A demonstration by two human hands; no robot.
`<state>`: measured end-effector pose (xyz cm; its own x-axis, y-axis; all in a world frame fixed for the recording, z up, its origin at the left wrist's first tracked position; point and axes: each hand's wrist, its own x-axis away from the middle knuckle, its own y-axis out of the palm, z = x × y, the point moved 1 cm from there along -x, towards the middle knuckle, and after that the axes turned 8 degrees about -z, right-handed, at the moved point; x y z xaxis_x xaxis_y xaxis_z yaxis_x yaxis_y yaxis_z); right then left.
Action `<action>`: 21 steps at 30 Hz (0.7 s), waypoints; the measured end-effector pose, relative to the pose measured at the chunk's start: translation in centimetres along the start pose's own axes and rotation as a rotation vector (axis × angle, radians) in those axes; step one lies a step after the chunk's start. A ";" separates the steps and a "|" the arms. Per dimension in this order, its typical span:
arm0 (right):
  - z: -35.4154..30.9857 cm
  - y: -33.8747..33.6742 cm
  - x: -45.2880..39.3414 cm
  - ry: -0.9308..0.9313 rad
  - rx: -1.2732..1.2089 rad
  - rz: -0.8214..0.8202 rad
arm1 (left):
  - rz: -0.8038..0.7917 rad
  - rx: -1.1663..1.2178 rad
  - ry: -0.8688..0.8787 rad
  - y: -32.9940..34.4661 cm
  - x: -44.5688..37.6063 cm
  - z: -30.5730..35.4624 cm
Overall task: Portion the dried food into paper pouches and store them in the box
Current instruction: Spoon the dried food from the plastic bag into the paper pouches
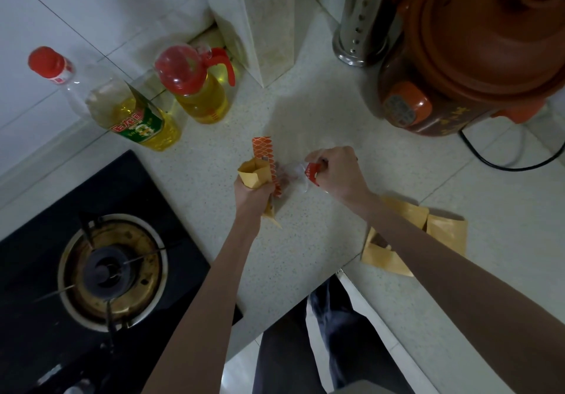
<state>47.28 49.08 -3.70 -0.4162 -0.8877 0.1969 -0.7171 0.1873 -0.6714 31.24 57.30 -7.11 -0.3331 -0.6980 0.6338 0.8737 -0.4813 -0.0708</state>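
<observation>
Left hand (253,193) grip pinches paper pouch (253,175) mid-body, mouth up, above surface (305,240). Right hand (336,171) grip pinches clear food bag (301,176) beside it. Both light, crushable; hold gently.

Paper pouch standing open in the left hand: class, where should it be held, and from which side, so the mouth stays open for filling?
Grip the paper pouch around its lower body, coming from below as the left hand does. Its open mouth faces up toward the clear packet in the right hand, so fingers near the rim would likely pinch it shut.
</observation>
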 end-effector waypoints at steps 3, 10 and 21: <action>0.7 0.5 -0.1 0.064 -0.051 -0.070 | -0.030 -0.013 -0.005 -0.3 -0.1 0.0; 2.7 1.5 0.0 0.437 -0.546 -0.045 | -0.113 -0.032 0.047 -1.1 -0.2 0.2; 4.2 -0.4 0.8 0.562 -0.739 0.084 | -0.099 -0.013 0.009 -2.1 -0.5 0.5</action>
<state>49.56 46.51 -6.22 -0.5541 -0.5614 0.6147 -0.7659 0.6331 -0.1122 29.76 58.93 -6.93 -0.4211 -0.6509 0.6317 0.8315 -0.5552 -0.0179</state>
